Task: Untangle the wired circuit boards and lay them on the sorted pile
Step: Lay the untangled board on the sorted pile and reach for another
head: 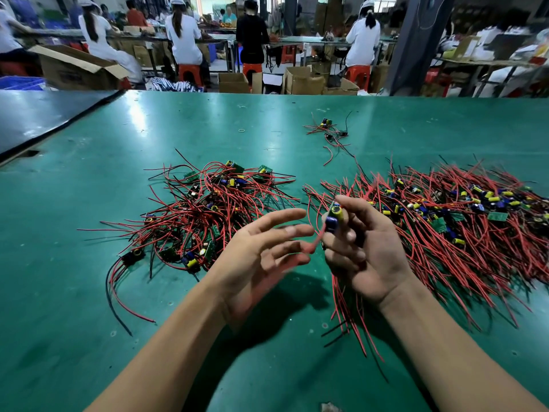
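The glossy green surface carries a broad sorted pile of red-wired circuit boards on the right and a tangled heap of wired boards on the left. Between them, above the surface, the right hand pinches one small board with yellow and blue capacitors. The left hand is spread open just beside it.

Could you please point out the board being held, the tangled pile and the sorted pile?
held board (335,217): head view, on its yellow and blue capacitors.
tangled pile (208,208): head view, on the red wires near its middle.
sorted pile (445,227): head view, on the red wires near its middle.
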`<state>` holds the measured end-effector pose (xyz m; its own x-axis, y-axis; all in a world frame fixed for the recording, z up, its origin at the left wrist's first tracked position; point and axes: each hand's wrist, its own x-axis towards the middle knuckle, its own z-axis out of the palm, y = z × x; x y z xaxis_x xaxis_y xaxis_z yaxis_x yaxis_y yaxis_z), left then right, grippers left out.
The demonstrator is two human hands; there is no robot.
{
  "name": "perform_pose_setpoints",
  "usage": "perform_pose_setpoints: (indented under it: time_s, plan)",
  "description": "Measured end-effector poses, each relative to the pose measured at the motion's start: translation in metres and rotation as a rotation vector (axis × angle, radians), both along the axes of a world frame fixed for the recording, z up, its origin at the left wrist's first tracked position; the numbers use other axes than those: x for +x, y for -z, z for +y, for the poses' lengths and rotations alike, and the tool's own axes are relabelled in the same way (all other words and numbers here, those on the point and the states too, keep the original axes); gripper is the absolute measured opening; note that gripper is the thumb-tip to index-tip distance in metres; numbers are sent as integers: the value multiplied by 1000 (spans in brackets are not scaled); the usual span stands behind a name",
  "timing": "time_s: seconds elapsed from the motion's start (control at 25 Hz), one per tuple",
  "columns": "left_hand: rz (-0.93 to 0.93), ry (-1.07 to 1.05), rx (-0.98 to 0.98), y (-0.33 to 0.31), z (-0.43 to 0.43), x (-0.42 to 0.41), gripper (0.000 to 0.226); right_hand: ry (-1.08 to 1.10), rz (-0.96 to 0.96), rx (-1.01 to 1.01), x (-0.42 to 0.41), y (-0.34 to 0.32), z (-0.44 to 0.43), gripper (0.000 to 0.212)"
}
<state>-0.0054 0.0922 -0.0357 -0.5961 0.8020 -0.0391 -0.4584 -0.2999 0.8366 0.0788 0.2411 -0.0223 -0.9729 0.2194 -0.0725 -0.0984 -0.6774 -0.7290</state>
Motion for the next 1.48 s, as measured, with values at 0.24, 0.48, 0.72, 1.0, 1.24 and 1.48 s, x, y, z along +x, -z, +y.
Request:
perform_pose_setpoints:
  time_s: [0.24, 0.48, 0.72, 1.0, 1.24, 1.48]
  plan:
    - [111, 61, -184, 2, 0, 4, 25, -69, -303, 607, -1, 11, -3, 37]
    - [106, 23, -277, 3, -4, 1, 26, 193, -84, 1065, -5, 27, 0, 29]
    - [152, 65, -388, 3, -3, 4, 19, 72, -125, 851, -4, 30, 2, 33]
    - [161, 140, -416, 5, 0, 3, 39, 264, -153, 814, -12, 34, 5, 31]
    - [222, 229, -444, 2, -1, 7, 32, 555, -166, 825, -17, 36, 15, 35]
    - [277, 201, -477, 1, -1, 11, 28, 695, -264, 874, -17, 40, 25, 39]
